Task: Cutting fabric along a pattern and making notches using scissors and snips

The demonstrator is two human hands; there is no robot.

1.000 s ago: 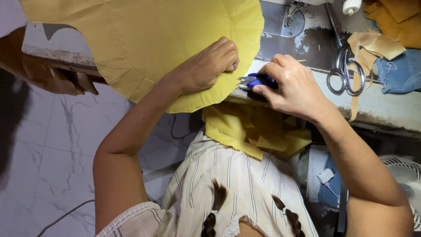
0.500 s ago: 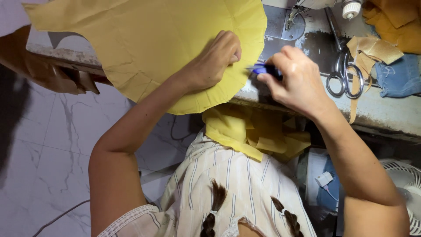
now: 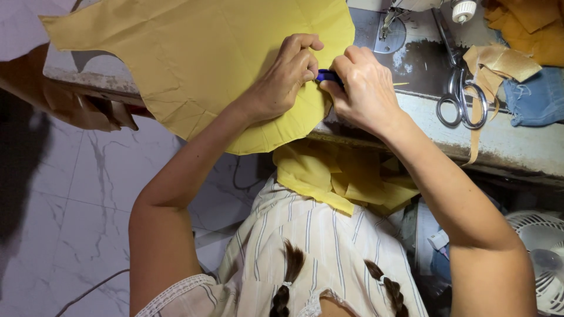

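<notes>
While I leaned over the sewing table, the view ran like this, left to right:

floor: pale marbled tiles [image 3: 76,194] lay at far left, below the table edge, with a thin cord across the bottom corner.
table edge: worn wooden front [image 3: 88,108], partly under the cloth.
yellow cloth: big mustard-yellow fabric piece [image 3: 194,58] lay spread flat on the table, its rounded lower edge hanging over the front.
my left hand: left hand [image 3: 285,76] rested on the cloth near its right edge, fingers curled in together and pinching the fabric, knuckles up.
blue tool: small blue tool [image 3: 326,75] sat between my two hands, at the cloth's right edge; only a bit of it showed, so I could not tell its kind.
my right hand: right hand [image 3: 364,88] was closed around the blue tool, fingertips touching those of the left hand.
lap fabric: folded yellow pieces [image 3: 341,176] hung below the table, over my striped top [image 3: 329,246].
machine: sewing machine's needle area [image 3: 390,26] stood just behind my right hand.
scissors: metal scissors [image 3: 461,94] lay closed on the table, well right of my hands.
scraps: tan strips [image 3: 499,61] and blue denim [image 3: 537,97] lay at far right.
fan: white fan [image 3: 537,258] stood low right.
</notes>
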